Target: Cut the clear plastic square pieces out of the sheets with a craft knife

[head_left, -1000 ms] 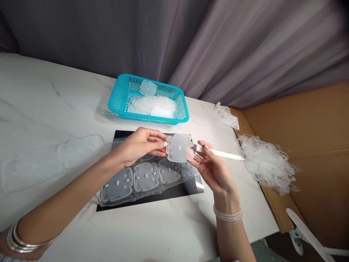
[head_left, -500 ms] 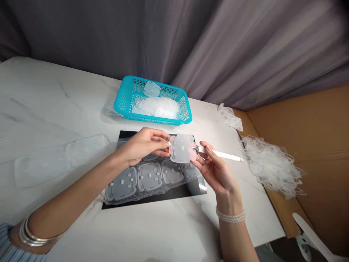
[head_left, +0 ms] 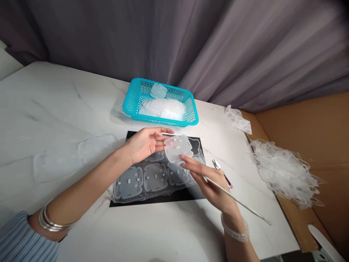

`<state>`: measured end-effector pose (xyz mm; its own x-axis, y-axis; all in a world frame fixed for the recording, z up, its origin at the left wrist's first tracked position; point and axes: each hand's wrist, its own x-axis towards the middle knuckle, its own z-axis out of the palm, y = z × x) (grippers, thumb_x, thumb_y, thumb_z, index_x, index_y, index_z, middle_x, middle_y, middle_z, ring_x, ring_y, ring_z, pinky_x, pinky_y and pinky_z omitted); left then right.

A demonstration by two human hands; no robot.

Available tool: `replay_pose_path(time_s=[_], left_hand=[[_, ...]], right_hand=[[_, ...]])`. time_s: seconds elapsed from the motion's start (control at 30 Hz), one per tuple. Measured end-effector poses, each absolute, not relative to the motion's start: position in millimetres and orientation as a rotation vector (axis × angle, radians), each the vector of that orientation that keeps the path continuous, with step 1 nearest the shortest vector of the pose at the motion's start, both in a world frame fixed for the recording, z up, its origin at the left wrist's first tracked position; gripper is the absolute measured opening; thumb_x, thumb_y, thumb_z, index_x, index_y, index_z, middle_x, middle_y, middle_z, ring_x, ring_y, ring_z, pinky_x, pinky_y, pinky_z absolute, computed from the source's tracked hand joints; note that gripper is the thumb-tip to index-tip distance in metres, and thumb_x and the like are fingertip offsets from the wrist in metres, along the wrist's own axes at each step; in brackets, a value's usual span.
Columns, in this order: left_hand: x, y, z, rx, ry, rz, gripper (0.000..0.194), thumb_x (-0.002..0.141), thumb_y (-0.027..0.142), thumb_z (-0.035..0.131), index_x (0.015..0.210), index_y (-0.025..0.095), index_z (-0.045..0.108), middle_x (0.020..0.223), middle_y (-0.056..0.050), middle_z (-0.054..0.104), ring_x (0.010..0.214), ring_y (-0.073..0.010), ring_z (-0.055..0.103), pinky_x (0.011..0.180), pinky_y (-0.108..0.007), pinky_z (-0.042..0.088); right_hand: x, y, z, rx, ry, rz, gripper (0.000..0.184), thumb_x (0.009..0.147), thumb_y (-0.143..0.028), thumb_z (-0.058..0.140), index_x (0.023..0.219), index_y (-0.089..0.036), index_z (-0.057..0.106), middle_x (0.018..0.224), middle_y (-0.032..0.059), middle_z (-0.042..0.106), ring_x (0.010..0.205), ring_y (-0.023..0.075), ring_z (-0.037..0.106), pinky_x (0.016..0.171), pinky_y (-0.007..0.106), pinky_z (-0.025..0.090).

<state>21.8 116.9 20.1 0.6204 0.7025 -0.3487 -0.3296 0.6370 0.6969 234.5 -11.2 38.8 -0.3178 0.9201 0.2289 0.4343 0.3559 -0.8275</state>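
A translucent white plastic piece (head_left: pixel 177 148) with rounded corners and small raised bumps is held up over the black mat. My left hand (head_left: pixel 145 145) supports its left edge on the fingers, index finger stretched out. From the lower right, my right hand (head_left: pixel 211 183) touches the piece with its fingertips. The same hand holds a slim metal tool (head_left: pixel 240 203), its far end pointing down to the right; its kind is unclear. Beneath lies a clear moulded sheet (head_left: pixel 155 176) with several similar pieces set in it, partly hidden by my hands, on the black mat (head_left: pixel 152 201).
A blue basket (head_left: pixel 160 119) behind holds a pile of similar pieces. Small scissors (head_left: pixel 222 173) lie right of the mat. Tangled clear offcuts (head_left: pixel 286 173) heap at the right edge by cardboard (head_left: pixel 308 131). Another clear sheet (head_left: pixel 73 156) lies left; a clear scrap (head_left: pixel 237 119) sits back right.
The piece has tilted and turned between my hands. The tool has swung in my right hand, its outer end now lower right. My left thumb has come off the piece's face. The scissors now show.
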Motion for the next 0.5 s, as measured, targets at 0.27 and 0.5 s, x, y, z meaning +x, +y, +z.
replay_pose_path(time_s=[0.27, 0.5], left_hand=[[10.8, 117.2, 25.7, 0.848, 0.732, 0.576, 0.041, 0.075, 0.011, 0.071, 0.115, 0.019, 0.066, 0.103, -0.008, 0.074, 0.088, -0.0137, 0.070, 0.076, -0.022, 0.053], [10.1, 116.6, 23.3, 0.875, 0.737, 0.583, 0.038, 0.079, 0.011, 0.069, 0.116, 0.019, 0.066, 0.104, -0.008, 0.075, 0.092, -0.0145, 0.071, 0.079, -0.023, 0.053]], right_hand=[[232.6, -13.5, 36.0, -1.324, -1.593, 1.148, 0.026, 0.100, -0.030, 0.049, 0.108, -0.030, 0.073, 0.130, 0.0041, 0.066, 0.129, 0.0275, 0.056, 0.110, 0.045, 0.042], [239.0, -9.2, 26.4, -1.126, -1.323, 1.338, 0.030, 0.099, -0.036, 0.047, 0.097, -0.026, 0.076, 0.125, 0.0069, 0.069, 0.126, 0.0303, 0.057, 0.110, 0.050, 0.039]])
